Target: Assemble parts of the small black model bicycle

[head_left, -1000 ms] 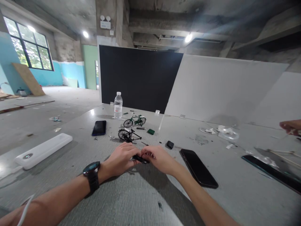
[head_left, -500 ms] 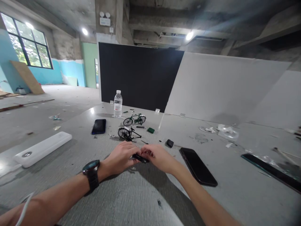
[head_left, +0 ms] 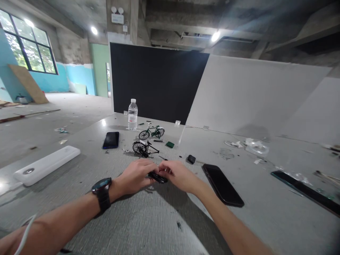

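Left hand point(head_left: 137, 176), right hand point(head_left: 177, 175) still pinching small black part point(head_left: 157, 177), unmoved

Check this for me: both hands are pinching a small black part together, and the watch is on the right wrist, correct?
Not quite. The head view shows the watch on the left wrist, not the right. The rest holds: the left hand and right hand pinch the small black part together.

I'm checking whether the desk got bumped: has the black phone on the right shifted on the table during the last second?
No. The black phone keeps its place beside the small black box; only the camera view has drifted.
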Action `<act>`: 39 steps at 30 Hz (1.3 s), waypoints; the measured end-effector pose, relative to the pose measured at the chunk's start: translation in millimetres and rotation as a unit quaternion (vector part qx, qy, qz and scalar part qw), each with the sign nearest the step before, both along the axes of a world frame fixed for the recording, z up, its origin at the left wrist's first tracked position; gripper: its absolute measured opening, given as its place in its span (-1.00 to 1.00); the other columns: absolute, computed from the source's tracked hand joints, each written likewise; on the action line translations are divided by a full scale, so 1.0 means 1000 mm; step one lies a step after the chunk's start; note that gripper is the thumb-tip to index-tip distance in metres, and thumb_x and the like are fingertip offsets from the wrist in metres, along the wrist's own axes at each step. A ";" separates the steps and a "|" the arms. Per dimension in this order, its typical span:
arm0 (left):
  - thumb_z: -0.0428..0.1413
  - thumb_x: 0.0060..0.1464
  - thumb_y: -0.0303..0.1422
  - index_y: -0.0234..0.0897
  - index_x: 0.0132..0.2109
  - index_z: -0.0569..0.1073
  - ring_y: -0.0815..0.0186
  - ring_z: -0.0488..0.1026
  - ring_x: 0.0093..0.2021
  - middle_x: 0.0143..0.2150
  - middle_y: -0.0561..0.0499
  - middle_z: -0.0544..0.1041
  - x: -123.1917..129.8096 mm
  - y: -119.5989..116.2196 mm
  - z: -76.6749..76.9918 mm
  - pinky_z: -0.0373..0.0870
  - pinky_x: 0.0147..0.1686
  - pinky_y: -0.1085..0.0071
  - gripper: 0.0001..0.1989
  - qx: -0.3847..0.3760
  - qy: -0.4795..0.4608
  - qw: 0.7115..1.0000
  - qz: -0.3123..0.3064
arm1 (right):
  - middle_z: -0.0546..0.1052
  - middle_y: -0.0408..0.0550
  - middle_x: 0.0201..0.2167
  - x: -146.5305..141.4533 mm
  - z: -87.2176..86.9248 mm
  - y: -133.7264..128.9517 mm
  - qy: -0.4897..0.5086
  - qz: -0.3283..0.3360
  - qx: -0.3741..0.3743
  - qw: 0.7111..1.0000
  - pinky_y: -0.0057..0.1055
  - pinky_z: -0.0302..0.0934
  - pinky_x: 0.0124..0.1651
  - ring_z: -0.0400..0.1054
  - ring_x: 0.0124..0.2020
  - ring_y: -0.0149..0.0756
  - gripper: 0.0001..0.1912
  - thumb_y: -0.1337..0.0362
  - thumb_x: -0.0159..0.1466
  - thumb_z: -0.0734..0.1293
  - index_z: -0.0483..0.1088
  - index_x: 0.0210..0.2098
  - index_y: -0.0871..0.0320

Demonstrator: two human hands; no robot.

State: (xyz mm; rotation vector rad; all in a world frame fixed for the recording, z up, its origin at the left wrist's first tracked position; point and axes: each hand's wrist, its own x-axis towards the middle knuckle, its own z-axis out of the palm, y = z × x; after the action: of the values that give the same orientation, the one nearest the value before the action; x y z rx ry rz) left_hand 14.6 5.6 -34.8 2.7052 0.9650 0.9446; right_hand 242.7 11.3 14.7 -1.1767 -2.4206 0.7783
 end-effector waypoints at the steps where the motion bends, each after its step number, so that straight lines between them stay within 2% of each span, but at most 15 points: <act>1: 0.25 0.19 -0.50 -0.23 -0.13 0.53 0.20 0.56 -0.15 -0.16 0.00 0.64 0.000 0.000 0.000 0.43 -0.12 0.28 -0.87 -0.001 -0.002 1.000 -0.001 | 0.63 -0.10 -0.29 0.000 0.000 0.000 -0.002 0.002 0.004 1.000 -0.38 0.23 -0.16 0.44 -0.28 -0.30 -0.88 0.36 0.41 0.34 0.52 -0.25 0.11; 6: 0.24 0.18 -0.50 -0.23 -0.16 0.51 0.21 0.55 -0.18 -0.19 0.01 0.63 0.001 0.000 0.001 0.41 -0.15 0.30 -0.89 -0.010 -0.002 1.000 -0.006 | 0.62 -0.08 -0.26 -0.001 -0.004 0.000 -0.010 0.009 0.026 1.000 -0.38 0.21 -0.16 0.43 -0.26 -0.29 -0.87 0.32 0.45 0.34 0.51 -0.25 0.12; 12: 0.21 0.14 -0.52 -0.22 -0.19 0.47 0.21 0.52 -0.19 -0.20 0.01 0.61 0.001 -0.002 0.004 0.35 -0.18 0.32 -0.87 -0.036 -0.007 0.999 -0.006 | 0.60 -0.08 -0.26 -0.002 -0.006 0.000 -0.037 0.016 0.058 0.998 -0.38 0.18 -0.17 0.39 -0.26 -0.29 -0.86 0.37 0.45 0.34 0.51 -0.26 0.13; 22: 0.16 0.10 -0.52 -0.21 -0.19 0.40 0.21 0.48 -0.17 -0.15 0.00 0.58 0.000 -0.005 0.009 0.28 -0.18 0.34 -0.85 -0.124 -0.010 0.992 -0.022 | 0.57 -0.09 -0.28 -0.003 -0.008 -0.001 -0.050 0.029 0.086 0.995 -0.39 0.16 -0.19 0.39 -0.27 -0.30 -0.81 0.30 0.49 0.34 0.47 -0.29 0.13; 39: 0.15 0.05 -0.57 -0.21 -0.24 0.35 0.24 0.43 -0.22 -0.20 0.02 0.53 -0.002 -0.002 0.006 0.26 -0.22 0.35 -0.81 -0.116 -0.019 0.992 -0.037 | 0.58 -0.05 -0.24 -0.005 -0.013 0.000 -0.075 0.019 0.103 0.992 -0.36 0.14 -0.18 0.39 -0.22 -0.26 -0.81 0.26 0.52 0.34 0.48 -0.26 0.13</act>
State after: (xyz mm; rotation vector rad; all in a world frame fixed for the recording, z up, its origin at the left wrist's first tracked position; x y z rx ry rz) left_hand 12.5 3.9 -28.6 2.5023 0.8985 0.8116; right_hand 237.6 11.0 1.7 -1.1489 -2.5782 0.4502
